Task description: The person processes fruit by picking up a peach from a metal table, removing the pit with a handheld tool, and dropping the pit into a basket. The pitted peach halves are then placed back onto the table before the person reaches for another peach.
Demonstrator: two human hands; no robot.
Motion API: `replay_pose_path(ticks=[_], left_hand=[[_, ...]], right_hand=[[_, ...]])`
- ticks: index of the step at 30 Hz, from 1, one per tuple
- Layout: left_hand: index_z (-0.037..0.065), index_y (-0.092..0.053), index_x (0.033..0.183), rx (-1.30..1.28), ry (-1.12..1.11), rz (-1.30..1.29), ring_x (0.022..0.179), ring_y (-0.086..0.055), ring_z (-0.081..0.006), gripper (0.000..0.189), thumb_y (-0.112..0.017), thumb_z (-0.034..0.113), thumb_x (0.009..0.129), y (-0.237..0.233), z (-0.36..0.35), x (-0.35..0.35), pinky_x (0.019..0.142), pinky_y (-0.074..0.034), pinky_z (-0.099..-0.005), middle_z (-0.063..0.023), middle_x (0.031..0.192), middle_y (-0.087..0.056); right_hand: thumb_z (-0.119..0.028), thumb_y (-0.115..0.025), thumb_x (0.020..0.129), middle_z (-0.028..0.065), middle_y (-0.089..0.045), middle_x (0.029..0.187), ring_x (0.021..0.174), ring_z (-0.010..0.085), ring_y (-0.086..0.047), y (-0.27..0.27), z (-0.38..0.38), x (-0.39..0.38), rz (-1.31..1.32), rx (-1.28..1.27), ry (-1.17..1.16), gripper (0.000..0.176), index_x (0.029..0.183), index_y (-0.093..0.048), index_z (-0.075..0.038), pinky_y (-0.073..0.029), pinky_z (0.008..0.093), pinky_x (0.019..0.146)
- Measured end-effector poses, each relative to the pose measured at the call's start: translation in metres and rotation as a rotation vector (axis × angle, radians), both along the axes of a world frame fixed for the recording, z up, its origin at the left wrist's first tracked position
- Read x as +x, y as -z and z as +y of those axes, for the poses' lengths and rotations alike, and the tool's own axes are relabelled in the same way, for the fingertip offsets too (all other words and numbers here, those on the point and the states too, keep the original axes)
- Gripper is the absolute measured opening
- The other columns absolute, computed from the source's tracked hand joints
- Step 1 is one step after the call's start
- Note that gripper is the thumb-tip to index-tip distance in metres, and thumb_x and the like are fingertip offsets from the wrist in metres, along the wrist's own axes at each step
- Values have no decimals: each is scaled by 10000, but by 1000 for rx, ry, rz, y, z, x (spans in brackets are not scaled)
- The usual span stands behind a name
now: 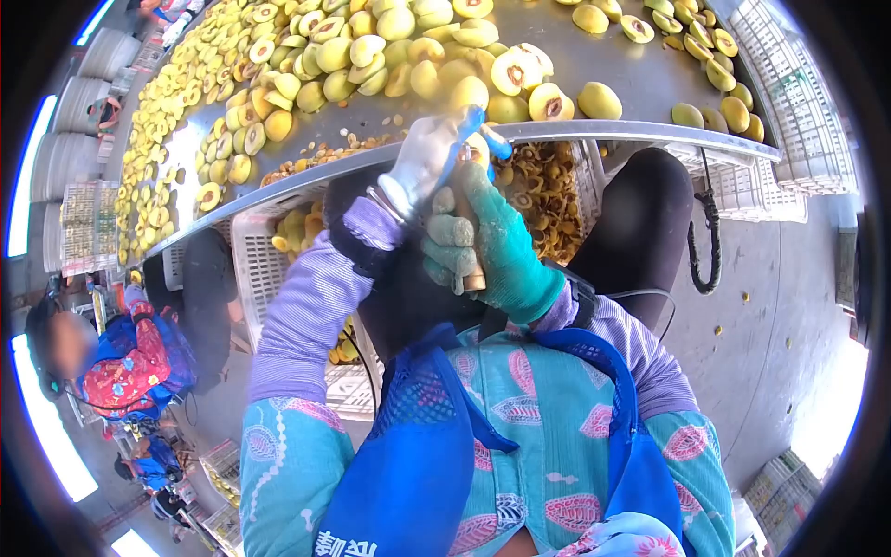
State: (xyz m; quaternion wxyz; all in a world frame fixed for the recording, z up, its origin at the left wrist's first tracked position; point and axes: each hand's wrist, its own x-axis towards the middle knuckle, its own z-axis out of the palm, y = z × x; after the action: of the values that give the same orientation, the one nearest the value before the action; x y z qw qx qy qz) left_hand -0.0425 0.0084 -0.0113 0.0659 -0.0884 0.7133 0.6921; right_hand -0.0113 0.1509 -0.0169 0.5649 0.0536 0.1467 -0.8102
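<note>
My left hand [419, 167], in a white glove with blue fingertips, is closed round a yellow peach piece [479, 148] at the table's near edge. The fingers hide most of that piece. My right hand [501, 237], in a dusty green glove, grips a wooden-handled tool [474, 277] with its butt pointing down towards my lap. The tool's upper end meets the peach piece, and its working tip is hidden. Just beyond my hands lie peach halves [516, 69], some with brown pits showing, on the metal table [640, 97].
A large heap of peach halves [367, 51] covers the table's left side. Under the edge, a crate holds brown pits and scraps [543, 200]; a white crate [260, 269] stands left of my knees. Stacked crates [803, 111] rise at right. Another person [130, 362] sits at left.
</note>
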Motion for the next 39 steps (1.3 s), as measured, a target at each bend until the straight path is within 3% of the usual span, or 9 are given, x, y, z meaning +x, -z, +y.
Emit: replay_pose_path(ticks=[5,10,15,24,27,31,35,37,39], left_hand=[[-41,-686,865,69,109,-32,736,-638,-139,518,-455,398,1015,12,-2,-6,712,-512,-266,-126,888,-714],[-32,-687,810,-3,137,32,741,-633,-158,581,-447,462,1000,-5,5,-2,721,-509,-285,-128,871,-709],[-30,-684,871,21,315,-59,751,-622,-156,576,-458,486,990,-23,-3,1,729,-500,-271,-134,834,-695],[-74,-655,911,293,112,-24,821,-657,-219,517,-474,401,1005,9,-4,24,757,-529,-317,-171,872,-687],[-79,-653,923,63,173,3,817,-655,-218,538,-457,415,1008,-15,-6,27,765,-525,-310,-179,878,-687],[-60,-640,1015,451,-161,73,786,-647,-199,464,-436,356,1014,12,-2,39,750,-520,-299,-156,874,-687],[-37,-603,1111,384,-337,78,732,-642,-197,377,-426,283,1017,20,-7,62,705,-541,-312,-135,867,-688],[-16,-605,1099,148,-576,140,668,-636,-190,403,-430,338,1019,14,-5,79,627,-547,-323,-116,838,-684],[-11,-603,1101,428,-705,37,594,-601,-153,498,-433,446,998,7,-45,104,483,-460,-243,-104,786,-663]], right_hand=[[-549,-398,997,-38,-416,561,362,69,-343,-8,21,-16,161,221,-148,433,868,-495,-147,-288,234,313],[-552,-407,995,-103,-356,557,424,57,-351,4,8,-9,-129,-211,-70,401,869,-513,-187,-356,263,482],[-566,-417,986,-87,-386,560,403,61,-334,-8,13,-6,-5,45,-135,401,888,-501,-187,-314,250,419],[-589,-448,962,-60,-410,566,385,82,-349,3,32,-23,116,142,-493,439,867,-484,-161,-302,240,348],[-575,-426,976,-73,-416,568,388,81,-342,8,25,-25,-78,-79,-473,421,866,-496,-175,-313,243,372],[-558,-361,1005,-99,-386,560,390,54,-338,3,4,-1,-205,-274,-288,441,884,-515,-163,-324,239,423],[-545,-345,1013,-97,-384,566,395,53,-337,11,-4,-3,-352,-442,-383,448,924,-535,-150,-339,243,433],[-553,-337,1011,-87,-386,565,396,58,-341,6,2,1,-350,-482,-406,463,923,-536,-145,-337,245,433],[-562,-330,1008,-78,-388,565,397,63,-345,4,10,3,-354,-531,-417,478,921,-536,-140,-335,247,433]])
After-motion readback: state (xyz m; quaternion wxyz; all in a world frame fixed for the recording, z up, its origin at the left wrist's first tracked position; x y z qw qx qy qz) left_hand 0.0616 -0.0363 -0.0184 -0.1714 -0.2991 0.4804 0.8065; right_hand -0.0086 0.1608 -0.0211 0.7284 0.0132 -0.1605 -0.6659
